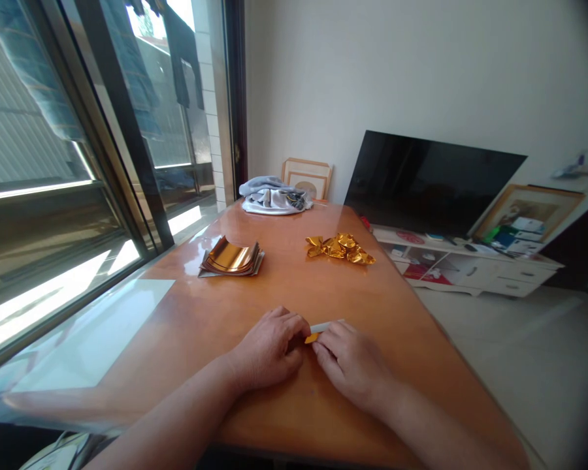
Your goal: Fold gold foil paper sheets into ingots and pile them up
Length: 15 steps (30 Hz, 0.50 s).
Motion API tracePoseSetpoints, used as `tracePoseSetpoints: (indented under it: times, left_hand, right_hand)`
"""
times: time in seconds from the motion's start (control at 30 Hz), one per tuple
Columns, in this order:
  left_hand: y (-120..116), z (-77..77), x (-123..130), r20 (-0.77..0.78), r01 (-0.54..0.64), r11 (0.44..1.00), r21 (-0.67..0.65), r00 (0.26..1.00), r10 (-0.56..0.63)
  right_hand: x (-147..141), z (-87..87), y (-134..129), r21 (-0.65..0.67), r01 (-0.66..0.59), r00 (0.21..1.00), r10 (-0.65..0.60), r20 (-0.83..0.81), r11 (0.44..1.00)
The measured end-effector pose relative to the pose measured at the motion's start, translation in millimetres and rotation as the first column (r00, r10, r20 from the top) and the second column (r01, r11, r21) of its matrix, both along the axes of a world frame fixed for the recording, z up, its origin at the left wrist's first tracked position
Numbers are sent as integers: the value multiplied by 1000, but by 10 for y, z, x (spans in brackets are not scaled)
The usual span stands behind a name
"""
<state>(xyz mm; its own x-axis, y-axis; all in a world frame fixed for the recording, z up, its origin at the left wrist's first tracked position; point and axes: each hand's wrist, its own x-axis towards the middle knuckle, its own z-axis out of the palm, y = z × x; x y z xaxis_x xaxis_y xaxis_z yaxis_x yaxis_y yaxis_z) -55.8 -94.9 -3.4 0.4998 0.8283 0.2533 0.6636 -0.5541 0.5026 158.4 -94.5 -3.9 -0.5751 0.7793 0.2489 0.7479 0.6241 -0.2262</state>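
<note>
Left hand (pixel 277 346): fingers curled, nearly closed, fingertips gripping the left end of the strip (pixel 320 328); right hand (pixel 350 359): fingers bent, thumb and fingertips pinched on the strip's right part; strip: pale on the far side, gold on the near side, located between both hands above the near part of the table (pixel 255 303); contact with the surface cannot be determined; stack (pixel 231 256) of gold sheets: farther off, left, top sheet curved; gold pieces (pixel 343 248): grouped at right; cloth (pixel 274 196): bundled at the table's far end.
</note>
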Motion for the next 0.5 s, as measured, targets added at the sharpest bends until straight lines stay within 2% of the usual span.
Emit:
tracePoseSetpoints:
  times: [0.27,0.5]
  left_hand:
    - [8,0,-7,-50,-55,998,2,997,55]
    - [32,-17,4,-52,-115,993,-23,992,114]
  right_hand:
    - [13,-89,86,-96,96,981,-111,-160,991]
    - [5,-156,151,-126,166,969,-186,-163,978]
